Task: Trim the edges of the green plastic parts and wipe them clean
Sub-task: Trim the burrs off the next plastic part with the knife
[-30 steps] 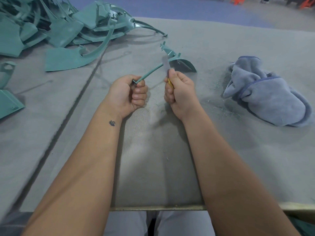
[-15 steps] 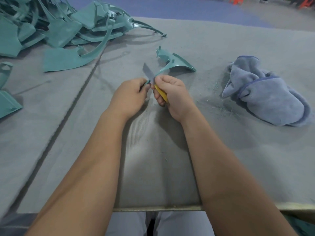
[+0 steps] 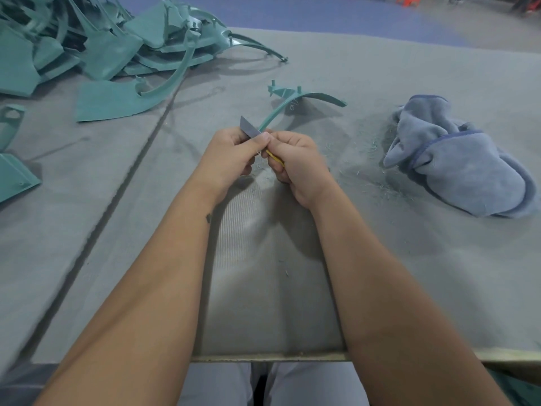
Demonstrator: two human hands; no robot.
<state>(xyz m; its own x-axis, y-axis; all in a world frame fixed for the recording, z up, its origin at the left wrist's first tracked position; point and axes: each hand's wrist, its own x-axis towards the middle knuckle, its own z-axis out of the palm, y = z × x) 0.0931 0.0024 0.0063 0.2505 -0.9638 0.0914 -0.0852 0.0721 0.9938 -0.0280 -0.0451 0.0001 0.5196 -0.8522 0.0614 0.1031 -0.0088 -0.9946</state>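
Hands close together: left hand (image 3: 231,155) pinches near end of green part (image 3: 292,104) to steady it; right hand (image 3: 295,162) grips knife (image 3: 250,131), blade across edge for trimming. Cloth (image 3: 456,159) right, ready for wiping; untrimmed pile (image 3: 117,39) far left on desk (image 3: 380,259).

Grey felt table (image 3: 380,259), blue floor (image 3: 292,10) — beyond

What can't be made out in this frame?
- Head view: the near end of the green strip is hidden inside the left hand.
- The knife handle is mostly covered by the right hand; only a yellow sliver shows.
- The pile of green parts is cut off by the top-left edge.
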